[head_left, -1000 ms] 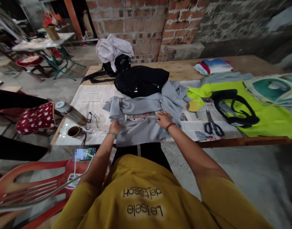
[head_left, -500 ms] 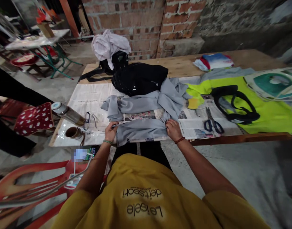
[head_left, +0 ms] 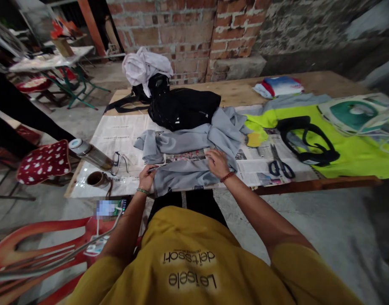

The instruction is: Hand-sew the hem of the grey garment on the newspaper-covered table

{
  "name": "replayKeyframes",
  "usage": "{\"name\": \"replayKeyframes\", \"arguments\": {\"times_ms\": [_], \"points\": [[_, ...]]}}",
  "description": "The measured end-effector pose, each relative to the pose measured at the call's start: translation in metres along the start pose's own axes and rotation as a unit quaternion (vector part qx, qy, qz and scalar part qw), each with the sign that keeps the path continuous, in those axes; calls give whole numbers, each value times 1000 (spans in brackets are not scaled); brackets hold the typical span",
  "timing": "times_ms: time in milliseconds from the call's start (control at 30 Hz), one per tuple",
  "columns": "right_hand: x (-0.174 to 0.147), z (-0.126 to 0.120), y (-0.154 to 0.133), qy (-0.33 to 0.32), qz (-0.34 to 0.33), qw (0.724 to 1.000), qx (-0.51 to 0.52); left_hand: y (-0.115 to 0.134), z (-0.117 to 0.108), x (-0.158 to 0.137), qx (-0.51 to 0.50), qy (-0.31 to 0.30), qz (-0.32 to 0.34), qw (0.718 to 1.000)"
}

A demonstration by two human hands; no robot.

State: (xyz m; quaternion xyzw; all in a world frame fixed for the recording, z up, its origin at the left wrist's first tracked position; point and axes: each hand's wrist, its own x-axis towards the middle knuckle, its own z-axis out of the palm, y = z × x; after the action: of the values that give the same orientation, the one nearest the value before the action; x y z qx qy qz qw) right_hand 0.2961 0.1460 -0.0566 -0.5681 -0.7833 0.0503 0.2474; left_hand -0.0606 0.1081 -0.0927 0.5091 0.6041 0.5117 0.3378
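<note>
A grey garment lies on newspaper at the table's near edge, one long fabric tube in front of me and a second one behind it. My left hand is closed in a pinch on the left end of the nearer tube. Resting on the cloth toward its right end is my right hand, palm down with the fingers stretched forward. Bunched grey fabric lies just beyond that hand. Scissors with dark handles sit to the right, apart from both hands.
A bottle, a mug and glasses stand at the left. Behind the garment is a black bag. On the right, an iron and a black strap rest on neon-yellow cloth. A person's dark-clothed legs show at left.
My right hand has moved left and slightly away from me along the cloth, from a grip at its right end to fingers stretched over it. My left hand stays at the left end.
</note>
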Motion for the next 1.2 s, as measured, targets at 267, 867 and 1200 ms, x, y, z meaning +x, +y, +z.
{"name": "replayKeyframes", "arguments": {"times_ms": [267, 867, 1200], "points": [[49, 20, 1, -244, 54, 968, 14, -6, 2, 1, 7, 20, -31, 999], [68, -2, 4, -29, 45, 996, -78, 11, 3, 39, 252, 48, -42, 966], [-75, -17, 19, 56, -118, 991, 15, 2, 16, -50, 269, -83, 328, 902]]}}
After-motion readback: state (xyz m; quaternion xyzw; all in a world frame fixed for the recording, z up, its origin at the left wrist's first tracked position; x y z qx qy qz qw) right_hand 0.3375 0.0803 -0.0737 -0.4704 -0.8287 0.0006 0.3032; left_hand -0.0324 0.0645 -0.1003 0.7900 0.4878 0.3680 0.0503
